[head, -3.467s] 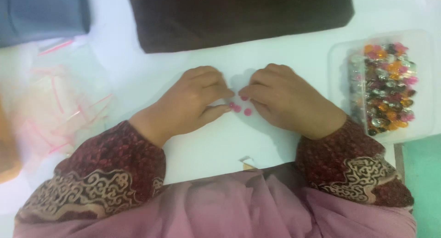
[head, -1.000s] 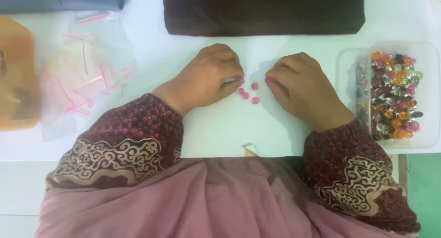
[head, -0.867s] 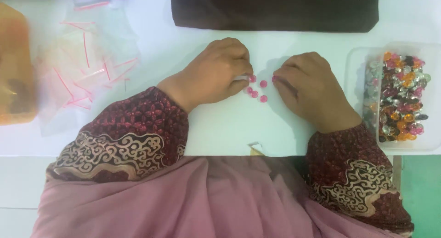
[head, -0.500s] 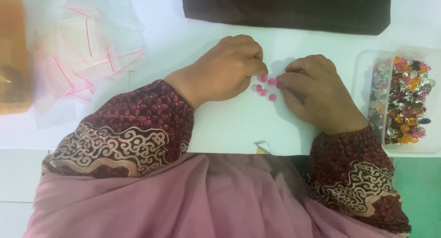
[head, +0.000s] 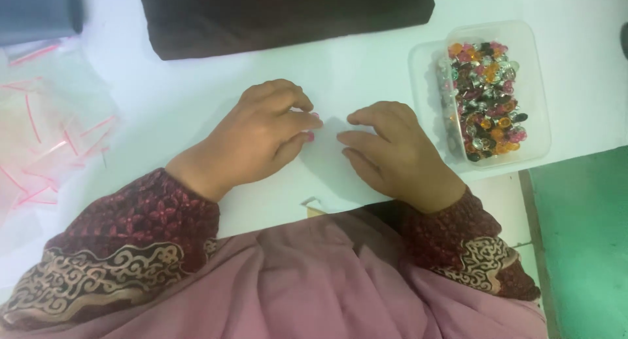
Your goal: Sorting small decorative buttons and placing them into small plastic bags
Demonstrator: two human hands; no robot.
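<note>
- The left hand (head: pixel 258 139) lay curled on the white table (head: pixel 366 71), its fingertips drawn together over the small pink beads (head: pixel 312 133); only a sliver of pink showed at thumb and forefinger, so it looked like a pinch, though whether it gripped one bead or merely covered several could not be told.
- The right hand (head: pixel 392 152) rested flat beside it, fingers loosely spread and pointing toward the left hand, holding nothing visible.
- Half a second earlier four or five pink beads had lain in the open between the two hands; now nearly all were hidden beneath the left fingertips, and the gap between the hands showed bare table.
- Judging from that, the loose beads had been gathered under the left hand, and the sorting or collecting of this pink batch seemed close to done.
- Just right of the right hand stood a clear plastic tub (head: pixel 530 84) full of mixed pink, orange and silver beads.
- A dark brown cloth (head: pixel 288 15) lay across the far edge, well apart from the hands.
- Clear bags with red strips (head: pixel 49 129) sat at the left, untouched.
</note>
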